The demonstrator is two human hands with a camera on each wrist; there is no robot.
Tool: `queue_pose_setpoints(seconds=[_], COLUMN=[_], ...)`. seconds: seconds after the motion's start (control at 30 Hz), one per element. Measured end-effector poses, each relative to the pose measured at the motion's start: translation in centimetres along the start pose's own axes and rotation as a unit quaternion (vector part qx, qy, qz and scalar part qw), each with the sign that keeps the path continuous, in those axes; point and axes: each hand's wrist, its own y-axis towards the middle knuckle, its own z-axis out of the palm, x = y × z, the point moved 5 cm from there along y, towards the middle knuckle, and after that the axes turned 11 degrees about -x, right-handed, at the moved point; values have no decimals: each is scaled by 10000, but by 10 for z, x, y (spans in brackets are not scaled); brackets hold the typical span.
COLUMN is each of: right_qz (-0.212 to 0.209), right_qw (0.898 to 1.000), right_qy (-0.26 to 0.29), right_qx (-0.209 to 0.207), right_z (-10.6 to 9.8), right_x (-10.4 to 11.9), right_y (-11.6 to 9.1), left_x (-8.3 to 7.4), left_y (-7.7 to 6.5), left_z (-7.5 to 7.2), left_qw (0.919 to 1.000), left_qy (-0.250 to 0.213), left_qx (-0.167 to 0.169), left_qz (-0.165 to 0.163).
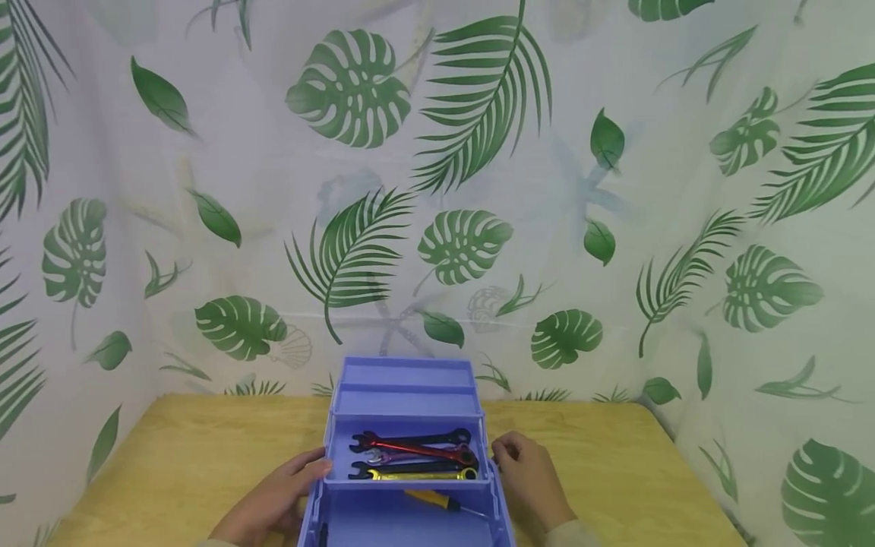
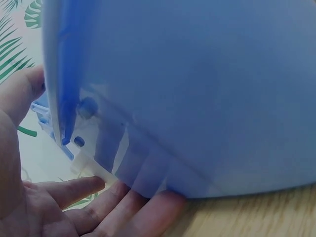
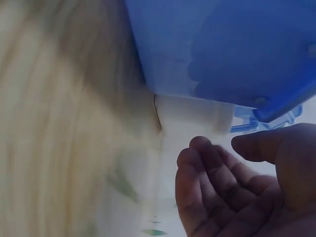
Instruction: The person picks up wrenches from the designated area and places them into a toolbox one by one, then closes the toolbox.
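Observation:
A blue-violet toolbox [image 1: 403, 524] stands unfolded at the table's front. Its raised tray [image 1: 338, 433] holds several wrenches, among them a red wrench [image 1: 424, 447] and a gold wrench [image 1: 417, 476]. In the lower compartment lies a yellow-handled screwdriver [image 1: 429, 498]. My left hand [image 1: 280, 497] is at the toolbox's left side, thumb at the tray's edge. In the left wrist view its fingers [image 2: 123, 202] lie extended against the side wall. Beside the right wall is my right hand [image 1: 529, 475], fingers loosely bent, holding nothing; in the right wrist view it is apart from the wall.
The wooden table [image 1: 225, 441] extends to both sides of the toolbox. A leaf-patterned curtain [image 1: 533, 251] hangs behind and at the sides. Beyond the tray rises the toolbox's upright back section [image 1: 410, 372]. A dark item [image 1: 323, 534] lies in the lower left corner of the box.

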Motion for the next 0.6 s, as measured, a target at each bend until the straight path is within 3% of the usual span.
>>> queue_pose_setpoints(seconds=[0.13, 0.3, 0.37, 0.5, 0.57, 0.6], right_qz=[474, 1105, 1464, 1857, 1890, 1891], right_qw=[9978, 9862, 9692, 9200, 9097, 9098], right_qy=[454, 990, 1597, 2770, 2931, 2916], right_qx=[130, 731, 1172, 2058, 2254, 2268], right_z=[10, 20, 24, 31, 31, 31], right_x=[-12, -29, -33, -35, -35, -36], right_y=[8, 17, 19, 22, 22, 22], left_x=[-3, -2, -1, -1, -2, -3], left_y=[0, 9, 14, 20, 22, 23], left_z=[-5, -11, -13, -20, -23, -24], left_qw=[9989, 9967, 9954, 9923, 9920, 9920], left_qy=[328, 297, 252, 309, 297, 288], left_qx=[-338, -739, -920, -1196, -1228, -1228], left_qz=[17, -166, -121, -17, 19, 18])
